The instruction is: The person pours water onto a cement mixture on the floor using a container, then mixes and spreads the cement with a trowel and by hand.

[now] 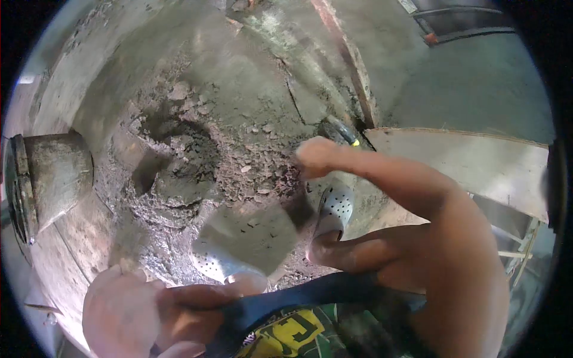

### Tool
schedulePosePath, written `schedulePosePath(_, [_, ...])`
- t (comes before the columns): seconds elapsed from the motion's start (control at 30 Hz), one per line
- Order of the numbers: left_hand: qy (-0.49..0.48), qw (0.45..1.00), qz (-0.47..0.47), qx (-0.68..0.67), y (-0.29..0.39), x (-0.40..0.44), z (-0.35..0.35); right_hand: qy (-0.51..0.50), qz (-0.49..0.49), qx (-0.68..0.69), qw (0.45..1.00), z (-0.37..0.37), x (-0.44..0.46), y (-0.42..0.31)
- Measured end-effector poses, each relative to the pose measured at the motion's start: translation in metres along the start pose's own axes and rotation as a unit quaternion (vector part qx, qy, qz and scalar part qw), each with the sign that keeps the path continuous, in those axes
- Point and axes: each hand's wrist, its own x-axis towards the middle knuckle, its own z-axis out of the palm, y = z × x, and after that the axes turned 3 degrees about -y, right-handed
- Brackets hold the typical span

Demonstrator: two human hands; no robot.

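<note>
My right hand (316,157) is closed above the heap of wet grey mortar (250,152), its fingers curled and blurred. What it grips, if anything, is hidden. Close beyond it lies a trowel with a dark, yellow-tipped handle (341,130) and a flat grey blade (308,102). A flat, grey, roughly four-sided piece (248,238), smeared by motion, covers part of my left shoe (209,266); I cannot tell what supports it. At lower left, my left hand (116,298) is blurred beside the mortar, its fingers unclear.
A mortar-stained bucket (59,173) lies on its side at left. My right clog (336,209) stands at the heap's edge. A pale board (459,164) extends to the right, with a narrow wooden strip (349,59) beyond. A dark metal frame (465,27) sits at upper right.
</note>
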Motion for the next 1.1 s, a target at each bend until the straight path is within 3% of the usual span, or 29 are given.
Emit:
schedulePosePath(0.13, [-0.001,1.0,-0.001,0.006,0.001,0.004,0.0,-0.342,-0.061,-0.021,0.937,0.029,-0.045,0.027])
schedulePosePath(0.17, [0.0,1.0,0.0,0.008,0.002,0.004,-0.001,-0.342,-0.056,-0.021,0.938,0.027,-0.049,0.033])
schedulePosePath(0.23, [0.001,1.0,-0.002,0.013,0.001,0.004,-0.002,-0.289,-0.013,0.14,0.947,0.01,-0.051,0.041])
schedulePosePath(0.3, [-0.002,1.0,-0.006,0.017,-0.001,0.005,-0.005,0.067,-0.012,0.16,0.985,0.003,-0.037,0.07])
schedulePosePath(0.37, [-0.004,1.0,-0.007,0.02,-0.002,0.008,-0.007,0.327,0.165,0.169,0.915,-0.02,-0.034,0.075])
schedulePosePath(0.5, [-0.005,1.0,-0.007,0.03,0.0,0.017,-0.003,0.254,0.257,0.051,0.931,-0.018,-0.023,0.11])
schedulePosePath(0.57, [-0.005,0.999,-0.012,0.034,-0.001,0.019,-0.001,0.029,0.238,0.042,0.97,-0.008,-0.017,0.122])
schedulePosePath(0.63, [-0.004,0.999,-0.016,0.032,-0.002,0.02,-0.001,-0.012,0.212,0.074,0.974,0.018,0.009,0.152])
schedulePosePath(0.7, [-0.002,0.999,-0.026,0.027,-0.005,0.023,-0.003,-0.018,0.129,0.103,0.986,0.012,0.015,0.18])
schedulePosePath(0.77, [0.002,0.999,-0.038,0.015,-0.006,0.026,-0.004,0.045,0.111,0.407,0.906,-0.02,-0.007,0.182])
schedulePosePath(0.8, [0.005,0.999,-0.043,0.009,-0.005,0.029,-0.005,0.026,0.107,0.406,0.907,-0.041,-0.018,0.175])
schedulePosePath(0.87, [0.012,0.999,-0.053,0.004,0.0,0.035,-0.01,0.118,0.155,0.19,0.962,-0.088,-0.033,0.148])
schedulePosePath(0.9, [0.017,0.998,-0.06,0.007,0.005,0.036,-0.01,0.104,0.14,0.189,0.966,-0.107,-0.04,0.127])
schedulePosePath(0.97, [0.039,0.994,-0.106,0.006,0.02,0.035,-0.014,0.166,0.188,0.396,0.883,-0.134,-0.056,0.081])
schedulePosePath(1.0, [0.06,0.984,-0.165,-0.011,0.029,0.025,-0.011,0.153,0.173,0.394,0.889,-0.134,-0.06,0.061])
schedulePosePath(1.07, [0.109,0.952,-0.28,-0.053,0.047,0.006,-0.005,0.27,0.131,0.517,0.802,-0.133,-0.074,0.023])
schedulePosePath(1.1, [0.078,0.95,-0.286,-0.094,0.044,0.003,0.007,0.286,0.09,0.579,0.758,-0.146,-0.089,-0.005])
